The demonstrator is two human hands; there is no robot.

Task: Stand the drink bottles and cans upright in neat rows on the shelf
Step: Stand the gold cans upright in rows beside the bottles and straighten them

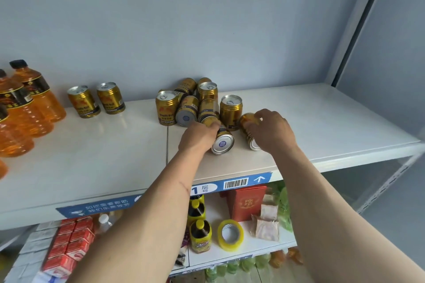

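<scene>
A cluster of gold cans [200,103] sits mid-shelf on the white shelf [322,122]; some stand upright, several lie on their sides. My left hand [197,136] grips a lying can [222,142] whose silver base faces me. My right hand [272,130] closes on another lying can [249,132] just to the right. Two upright gold cans [96,101] stand apart to the left. Orange drink bottles [25,108] with black caps stand at the far left edge.
The shelf's right half is bare up to a white upright post [354,30]. A blue label strip [234,184] runs along the front edge. The lower shelf holds yellow-capped bottles [199,225], a tape roll [230,234], a red box [247,202] and red cartons [69,243].
</scene>
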